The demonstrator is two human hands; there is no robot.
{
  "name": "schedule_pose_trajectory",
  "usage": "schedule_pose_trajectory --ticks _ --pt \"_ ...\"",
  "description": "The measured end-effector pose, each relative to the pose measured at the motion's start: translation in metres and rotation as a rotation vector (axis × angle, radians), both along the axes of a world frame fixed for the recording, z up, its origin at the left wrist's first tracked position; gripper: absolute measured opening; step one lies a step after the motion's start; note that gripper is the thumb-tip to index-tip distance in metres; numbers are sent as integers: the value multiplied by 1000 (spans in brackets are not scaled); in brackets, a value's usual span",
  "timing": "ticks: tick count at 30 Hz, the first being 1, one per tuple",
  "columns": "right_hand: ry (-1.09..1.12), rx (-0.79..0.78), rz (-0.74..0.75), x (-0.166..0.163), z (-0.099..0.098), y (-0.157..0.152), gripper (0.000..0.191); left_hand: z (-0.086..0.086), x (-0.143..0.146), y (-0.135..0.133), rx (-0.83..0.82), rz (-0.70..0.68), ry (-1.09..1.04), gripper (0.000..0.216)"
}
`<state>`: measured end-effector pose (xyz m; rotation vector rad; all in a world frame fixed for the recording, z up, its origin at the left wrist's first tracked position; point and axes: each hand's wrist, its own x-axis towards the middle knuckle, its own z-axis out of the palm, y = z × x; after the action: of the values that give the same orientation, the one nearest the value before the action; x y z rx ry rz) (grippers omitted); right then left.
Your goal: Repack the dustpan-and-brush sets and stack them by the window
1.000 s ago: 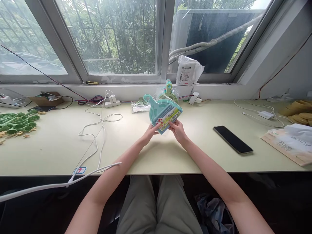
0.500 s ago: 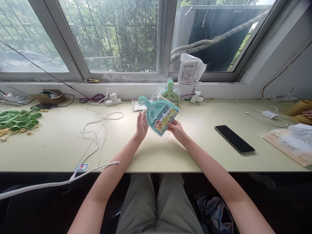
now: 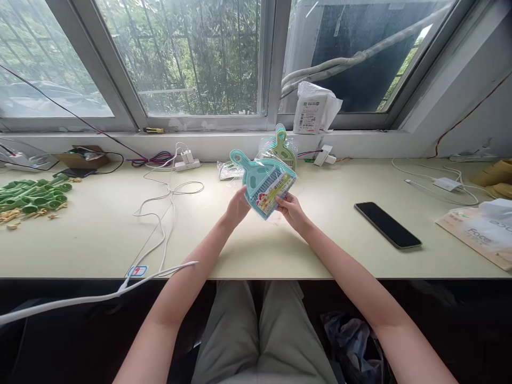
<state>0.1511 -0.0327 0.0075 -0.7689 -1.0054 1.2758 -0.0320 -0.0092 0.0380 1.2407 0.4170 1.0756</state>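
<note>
A small turquoise dustpan with a brush and a colourful printed label sits in clear plastic wrap, tilted above the table with its handle up to the left. My left hand is closed on its left edge, with the fingers mostly hidden behind it. At the lower right edge my right hand grips the pack, its thumb on the label. Just behind, a stack of similar wrapped dustpans, green in front, stands against the wall under the window sill. A flat wrapped pack lies beside that stack.
White cables run across the table on the left, one in front of my left forearm. Green plastic parts are heaped at far left. A phone and a tissue pack lie on the right. A wrapped box stands on the sill.
The dustpan has moved slightly to the right and up in the view. My left hand has closed in around its left edge. A person's hand at the far right is no longer visible.
</note>
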Motion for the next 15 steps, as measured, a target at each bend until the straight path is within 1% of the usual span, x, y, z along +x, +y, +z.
schedule_pose_trajectory --ticks 3,7,10,13,15 --pt "-7 13 0 -1 1 0 39 -3 7 -6 -31 -15 -20 54" --pt "-23 40 7 -1 3 0 39 -1 14 -12 -43 -42 -27 53" --pt "-8 45 -19 -1 2 1 41 0 16 -13 -27 -49 -33 52" --pt "7 51 -59 -2 0 3 41 -3 17 -10 20 46 -4 49" --pt "10 49 -81 -2 -2 4 40 -7 17 -6 47 136 78 48"
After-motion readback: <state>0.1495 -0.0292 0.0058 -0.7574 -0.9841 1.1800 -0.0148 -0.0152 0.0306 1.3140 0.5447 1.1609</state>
